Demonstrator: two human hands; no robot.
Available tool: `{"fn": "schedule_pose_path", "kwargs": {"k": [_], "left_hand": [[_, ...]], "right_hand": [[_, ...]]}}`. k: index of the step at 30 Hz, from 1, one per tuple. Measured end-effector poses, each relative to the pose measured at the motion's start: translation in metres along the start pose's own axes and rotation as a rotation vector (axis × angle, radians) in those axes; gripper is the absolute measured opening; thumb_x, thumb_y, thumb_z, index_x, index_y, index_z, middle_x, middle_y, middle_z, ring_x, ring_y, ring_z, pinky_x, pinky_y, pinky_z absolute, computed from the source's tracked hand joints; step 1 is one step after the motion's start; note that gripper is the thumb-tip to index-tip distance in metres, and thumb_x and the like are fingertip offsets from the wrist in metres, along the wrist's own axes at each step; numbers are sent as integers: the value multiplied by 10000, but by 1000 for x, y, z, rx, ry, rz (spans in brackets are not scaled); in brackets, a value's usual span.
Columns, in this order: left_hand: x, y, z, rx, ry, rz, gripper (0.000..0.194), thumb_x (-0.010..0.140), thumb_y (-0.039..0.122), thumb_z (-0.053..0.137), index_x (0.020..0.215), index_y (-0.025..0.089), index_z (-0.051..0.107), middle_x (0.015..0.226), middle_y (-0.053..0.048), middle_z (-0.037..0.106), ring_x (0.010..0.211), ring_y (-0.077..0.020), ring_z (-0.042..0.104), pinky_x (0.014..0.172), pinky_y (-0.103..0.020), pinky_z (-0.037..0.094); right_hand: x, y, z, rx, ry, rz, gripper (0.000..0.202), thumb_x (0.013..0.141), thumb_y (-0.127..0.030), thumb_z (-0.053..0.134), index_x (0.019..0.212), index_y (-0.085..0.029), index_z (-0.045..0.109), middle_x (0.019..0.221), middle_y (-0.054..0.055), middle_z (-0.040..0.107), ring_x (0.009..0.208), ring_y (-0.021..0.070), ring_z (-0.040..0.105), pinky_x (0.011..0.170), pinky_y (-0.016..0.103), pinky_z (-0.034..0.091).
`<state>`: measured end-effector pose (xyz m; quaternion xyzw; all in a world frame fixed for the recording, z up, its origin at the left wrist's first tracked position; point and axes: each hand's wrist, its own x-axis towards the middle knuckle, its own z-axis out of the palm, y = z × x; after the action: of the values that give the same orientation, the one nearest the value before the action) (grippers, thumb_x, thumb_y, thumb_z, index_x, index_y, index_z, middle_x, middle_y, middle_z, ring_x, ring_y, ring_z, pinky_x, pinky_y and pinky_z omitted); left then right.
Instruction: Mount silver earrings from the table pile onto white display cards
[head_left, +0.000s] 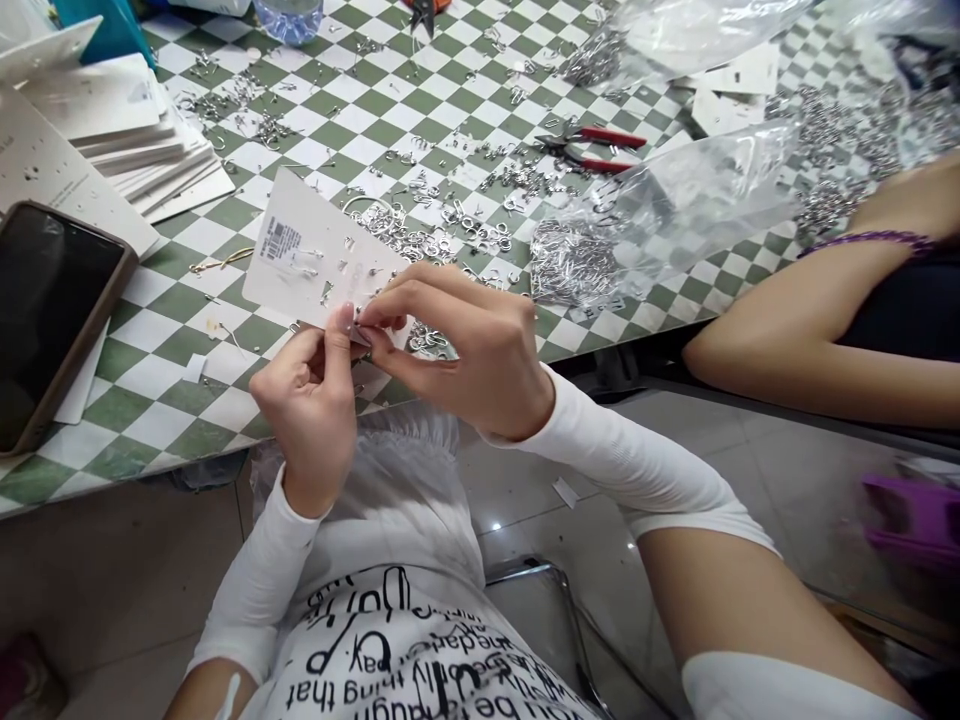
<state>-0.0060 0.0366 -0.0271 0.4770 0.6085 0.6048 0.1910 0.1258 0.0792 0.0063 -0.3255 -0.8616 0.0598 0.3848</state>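
A white earring card (300,285) with a barcode sticker and several small silver pieces on it is tilted above the table's front edge. My left hand (311,400) is closed on the card's lower edge, thumb in front. The fingertips of my right hand (472,350) are pinched together at the same edge, touching the left thumb. Whatever small piece sits between them is hidden. Just behind the card lies a heap of small silver rings and clasps (427,240).
Red-handled pliers (600,148) lie beyond the heap, near a clear bag of silver hooks (574,262). A phone (56,310) and a stack of white cards (142,135) are at left. Another person's arm (787,330) rests at the right edge of the checkered table (172,420).
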Motion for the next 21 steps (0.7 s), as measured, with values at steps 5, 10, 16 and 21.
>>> {"fn": "schedule_pose_path", "kwargs": {"k": [5, 10, 16, 21], "left_hand": [[-1, 2, -1, 36, 7, 27, 438, 956, 291, 670, 550, 166, 562, 496, 39, 468, 501, -74, 378, 509, -249, 330], [2, 9, -1, -30, 20, -42, 438, 940, 288, 687, 547, 169, 537, 494, 40, 458, 495, -76, 406, 498, -243, 343], [6, 10, -1, -211, 47, -169, 410, 891, 339, 751, 549, 180, 590, 499, 43, 459, 517, -106, 522, 543, -238, 521], [6, 10, -2, -248, 39, -213, 341, 866, 317, 773, 585, 174, 643, 544, 23, 608, 574, -142, 648, 603, -250, 597]], "right_hand": [[-2, -3, 3, -36, -27, 5, 156, 943, -54, 555, 878, -175, 627, 830, 8, 694, 776, 146, 685, 705, 334, 561], [8, 0, -10, 67, -56, 3, 110, 937, -79, 610, 934, -174, 664, 857, 3, 722, 777, 132, 691, 728, 339, 597], [63, 78, -30, 327, -66, 233, 78, 899, -168, 731, 973, -174, 707, 970, 22, 769, 719, 75, 666, 651, 282, 597], [83, 142, -4, 199, -141, 368, 83, 775, -151, 822, 783, -184, 746, 753, -7, 744, 614, 68, 599, 574, 262, 519]]}}
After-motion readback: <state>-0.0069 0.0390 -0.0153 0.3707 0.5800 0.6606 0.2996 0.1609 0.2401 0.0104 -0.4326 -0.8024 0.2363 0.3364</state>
